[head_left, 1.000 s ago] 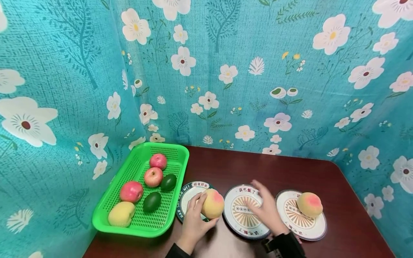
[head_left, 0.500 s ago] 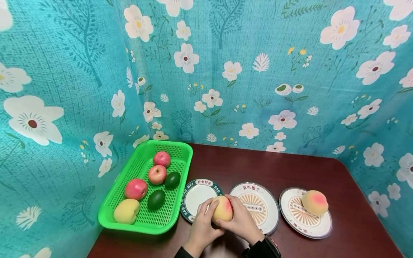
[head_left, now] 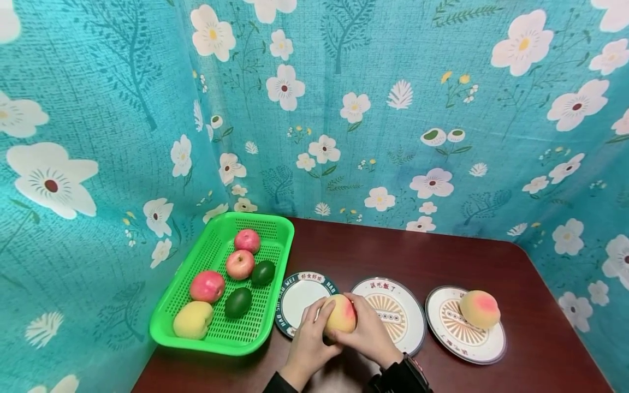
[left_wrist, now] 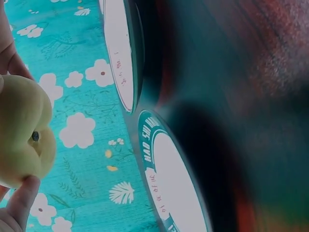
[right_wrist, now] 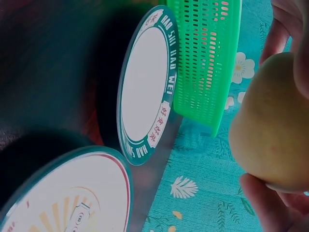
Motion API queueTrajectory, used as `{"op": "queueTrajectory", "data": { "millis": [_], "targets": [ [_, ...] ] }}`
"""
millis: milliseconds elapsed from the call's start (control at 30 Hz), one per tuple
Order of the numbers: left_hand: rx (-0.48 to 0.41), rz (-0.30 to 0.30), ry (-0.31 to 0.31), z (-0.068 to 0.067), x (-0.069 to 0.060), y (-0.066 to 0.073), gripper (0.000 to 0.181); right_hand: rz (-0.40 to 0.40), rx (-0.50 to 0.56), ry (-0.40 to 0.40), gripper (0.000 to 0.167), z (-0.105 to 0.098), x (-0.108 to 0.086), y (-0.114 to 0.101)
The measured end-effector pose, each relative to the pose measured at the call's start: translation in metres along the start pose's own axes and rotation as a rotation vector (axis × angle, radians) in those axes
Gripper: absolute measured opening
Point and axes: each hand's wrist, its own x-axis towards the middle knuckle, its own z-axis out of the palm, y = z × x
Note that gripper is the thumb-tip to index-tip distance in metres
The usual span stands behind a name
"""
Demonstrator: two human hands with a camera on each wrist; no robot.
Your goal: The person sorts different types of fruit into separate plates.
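held peach [head_left: 341, 314]: up off the tabletop [head_left: 393, 245], toward its near edge, above the gap between the left and middle plates; yellow, with a pink blush on its right side
stem end: a small dark stem spot shows in a hollow in the left wrist view
left hand [head_left: 308, 339]: its grip is full, fingers and thumb curled round the left side of the held peach
right hand [head_left: 367, 334]: its grip is full too, fingers and thumb pinching the peach from the right
left plate [head_left: 300, 303]: just beside the basket, dark green lettered rim, white centre, partly hidden by the left hand
middle plate [head_left: 410, 311]: white, sunburst pattern, partly covered by the right hand
right plate [head_left: 442, 333]: the one closest to the right edge of the tabletop, same sunburst pattern
second peach [head_left: 480, 309]: resting on the right plate, toward its right rim
green basket [head_left: 157, 327]: along the left edge, its far end by the far-left corner
basket fruit: three red apples [head_left: 207, 286] in a slanting row, two dark green fruits [head_left: 238, 303] to their right, one yellow fruit [head_left: 193, 320] at the near-left corner of the basket
curtain [head_left: 383, 136]: teal, flowered, behind the far edge
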Motion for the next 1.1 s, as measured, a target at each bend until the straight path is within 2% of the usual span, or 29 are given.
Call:
{"op": "queueTrajectory", "data": {
  "millis": [133,233,367,500,700,833,1000,1100],
  "targets": [
    [0.058,0.032,-0.029,-0.005,0.005,-0.002,0.080,-0.005,-0.017,-0.010,0.073,-0.004,0.003,0.003],
    [0.110,0.043,-0.065,-0.014,0.008,-0.008,0.075,0.004,-0.060,0.012,0.074,-0.010,0.007,0.008],
    [0.162,0.006,-0.066,-0.036,0.009,-0.025,0.062,0.062,-0.118,0.088,0.076,-0.027,0.012,0.023],
    [0.221,-0.068,-0.014,-0.068,0.003,-0.053,0.050,0.126,-0.187,0.154,0.077,-0.049,0.013,0.052],
    [0.348,-0.219,0.049,-0.120,-0.017,-0.098,0.043,0.289,-0.233,0.145,0.076,-0.084,0.009,0.105],
    [0.414,-0.383,0.031,-0.150,-0.028,-0.119,0.045,0.378,-0.319,0.163,0.075,-0.104,0.006,0.128],
    [0.474,-0.635,-0.044,-0.170,-0.041,-0.137,0.052,0.478,-0.376,0.190,0.075,-0.112,0.002,0.144],
    [0.469,-0.737,-0.085,-0.173,-0.046,-0.144,0.056,0.483,-0.409,0.213,0.075,-0.108,-0.004,0.152]
  ]
}}
